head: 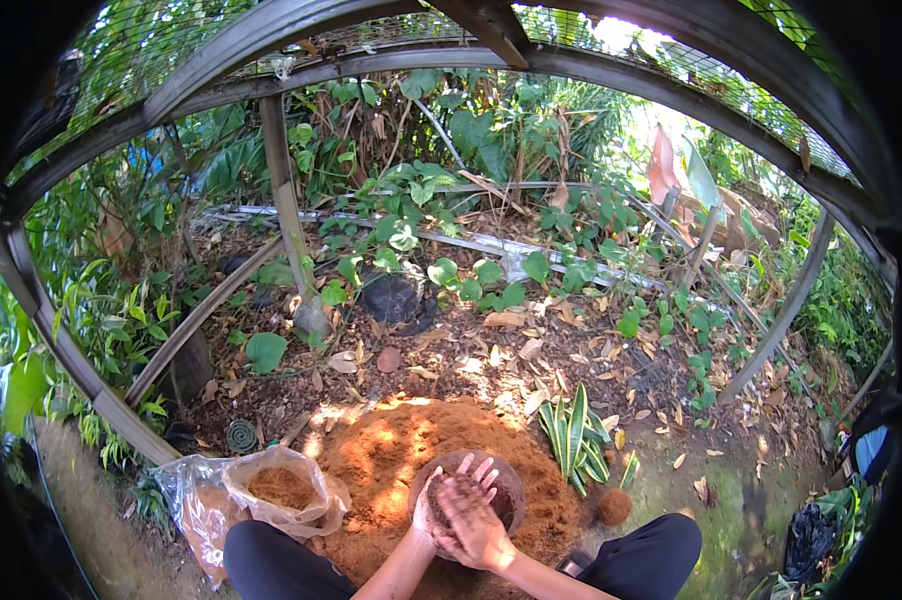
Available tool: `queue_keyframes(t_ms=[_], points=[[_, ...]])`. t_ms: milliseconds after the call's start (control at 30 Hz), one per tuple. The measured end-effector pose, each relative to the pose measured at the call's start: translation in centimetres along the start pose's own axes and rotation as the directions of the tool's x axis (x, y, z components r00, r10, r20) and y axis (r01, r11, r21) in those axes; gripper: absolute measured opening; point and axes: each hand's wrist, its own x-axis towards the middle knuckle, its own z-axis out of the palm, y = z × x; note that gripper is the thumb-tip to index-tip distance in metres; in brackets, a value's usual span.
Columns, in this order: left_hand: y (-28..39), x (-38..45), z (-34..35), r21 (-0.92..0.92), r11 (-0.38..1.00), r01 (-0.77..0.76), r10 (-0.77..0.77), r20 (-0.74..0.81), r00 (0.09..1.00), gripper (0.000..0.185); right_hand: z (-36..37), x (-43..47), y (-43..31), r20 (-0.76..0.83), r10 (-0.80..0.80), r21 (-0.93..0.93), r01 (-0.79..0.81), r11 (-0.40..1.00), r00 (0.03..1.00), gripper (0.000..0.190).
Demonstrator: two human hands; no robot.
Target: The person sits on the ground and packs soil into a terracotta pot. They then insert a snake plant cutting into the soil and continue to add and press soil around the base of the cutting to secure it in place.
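My left hand [423,510] cups a dark brown clump of moist soil [442,495], palm up with the fingers spread. Over it lies my right hand [481,529], pressing the clump between both palms; its fingers look blurred. Directly beneath the hands stands a round brown bowl [517,487], its inside partly hidden by them. Dark soil shows at the bowl's right inner side. The bowl rests on a wide heap of reddish-brown coir-like material [391,450]. Right of the heap lie variegated snake plant leaves [574,435], and a fibre-covered ball [614,508] sits on the ground.
Left of the heap stands an open clear plastic bag [331,502] with brown fibre [282,487] inside. A green coil [241,435] lies behind it. My knees [278,562] flank the heap. A slatted frame post [282,195] and leafy vines stand ahead; a black plastic bag [809,536] is at right.
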Motion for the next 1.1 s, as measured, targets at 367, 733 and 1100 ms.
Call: queue_keyframes(t_ms=[367, 733, 1100], points=[[-1.5, 0.9, 0.4, 0.209, 0.967, 0.147, -0.113, -0.165, 0.980, 0.053, -1.7, -0.3, 3.0, -0.096, 0.144, 0.088, -0.135, 0.987, 0.985, 0.055], [-2.4, 2.5, -2.4, 0.072, 0.965, 0.252, -0.247, -0.070, 0.966, 0.060, -1.8, -1.0, 4.6, 0.074, 0.095, 0.108, -0.103, 0.989, 0.993, 0.052], [-3.8, 6.1, -3.6, -0.230, 0.953, 0.198, -0.205, -0.009, 0.979, 0.058, -3.5, -4.0, 4.1, -0.086, 0.129, 0.019, -0.128, 0.992, 0.988, 0.057]])
